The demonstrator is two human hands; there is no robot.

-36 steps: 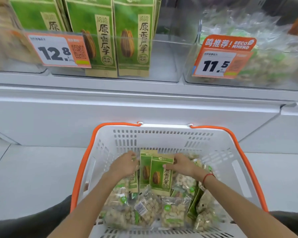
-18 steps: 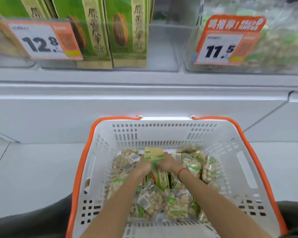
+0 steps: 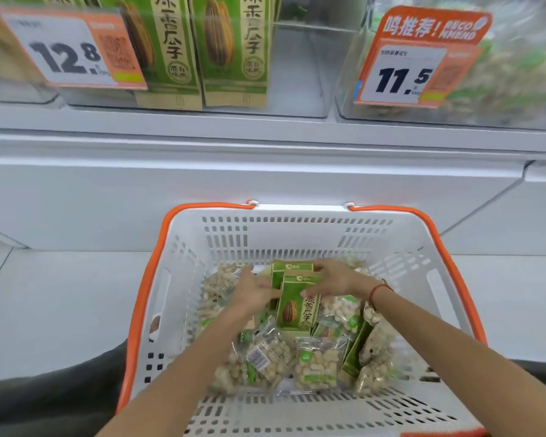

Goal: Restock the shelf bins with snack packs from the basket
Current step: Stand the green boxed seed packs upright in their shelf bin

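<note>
your left hand (image 3: 255, 288) and right hand (image 3: 331, 280) pinch the green seed packs (image 3: 298, 302) from either side, long axis pointing toward the shelf bin (image 3: 297, 89).

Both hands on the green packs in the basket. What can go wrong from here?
1. The left hand and right hand gather two overlapping green seed packs; lifted together, the back one may slip out.
2. Clear peanut bags lie loose against the stack and could get dragged up or spilled over the basket rim.
3. The 12.8 bin suits the seed packs; the 11.5 bin holds peanut bags, so a mix-up is possible.
</note>
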